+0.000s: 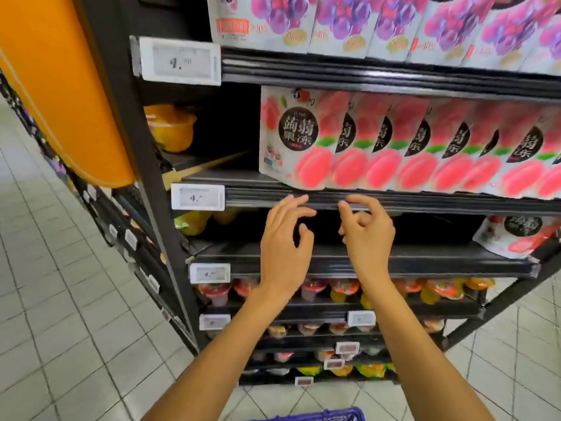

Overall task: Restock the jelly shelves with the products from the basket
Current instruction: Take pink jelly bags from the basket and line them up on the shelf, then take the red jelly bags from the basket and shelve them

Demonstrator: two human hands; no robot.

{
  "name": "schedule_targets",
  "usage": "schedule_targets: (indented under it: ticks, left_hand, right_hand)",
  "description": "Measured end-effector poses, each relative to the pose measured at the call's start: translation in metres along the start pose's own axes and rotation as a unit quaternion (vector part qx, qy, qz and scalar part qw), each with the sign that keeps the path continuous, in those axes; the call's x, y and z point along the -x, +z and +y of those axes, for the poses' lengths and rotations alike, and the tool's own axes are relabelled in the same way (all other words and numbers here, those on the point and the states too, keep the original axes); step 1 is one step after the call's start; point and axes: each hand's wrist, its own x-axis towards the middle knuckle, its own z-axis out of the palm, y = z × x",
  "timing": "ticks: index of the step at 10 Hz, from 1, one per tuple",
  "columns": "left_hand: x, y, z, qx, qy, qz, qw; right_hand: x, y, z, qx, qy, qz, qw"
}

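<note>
A row of pink peach jelly pouches [303, 138] stands on the second shelf [425, 203], filling it from the middle to the right. Just below that shelf's front edge, my left hand [283, 244] and my right hand [365, 235] hover side by side with loosely curled fingers, holding nothing. Purple grape jelly pouches [349, 22] line the top shelf. On the shelf under my hands a single red pouch [513, 238] lies at the far right. Only the blue basket rim [318, 416] shows, at the bottom edge.
Orange jelly cups [170, 126] sit at the left end of the peach shelf. Lower shelves hold several small jelly cups [343, 288]. White price tags [197, 197] hang on the shelf edges. An orange padded column [60, 86] stands left, above tiled floor [60, 329].
</note>
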Motion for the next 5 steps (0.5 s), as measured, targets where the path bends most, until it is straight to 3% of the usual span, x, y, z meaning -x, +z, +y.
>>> schedule_targets:
  ticks: [1, 2, 3, 5]
  left_hand:
    - [0.055, 0.015, -0.016, 0.006, -0.047, -0.019, 0.999]
    - [0.122, 0.034, -0.035, 0.007, -0.163, -0.059, 0.985]
    - [0.203, 0.060, -0.060, -0.005, -0.284, -0.106, 0.953]
    - [0.372, 0.106, -0.109, -0.052, -0.511, -0.166, 0.842]
  right_hand:
    - [0.041, -0.014, 0.046, -0.011, 0.080, -0.037, 0.996]
    - [0.084, -0.036, 0.105, 0.012, 0.176, -0.107, 0.979]
    - [0.132, -0.061, 0.176, 0.083, 0.256, -0.212, 0.939]
    - [0.230, -0.116, 0.317, 0.153, 0.382, -0.370, 0.833]
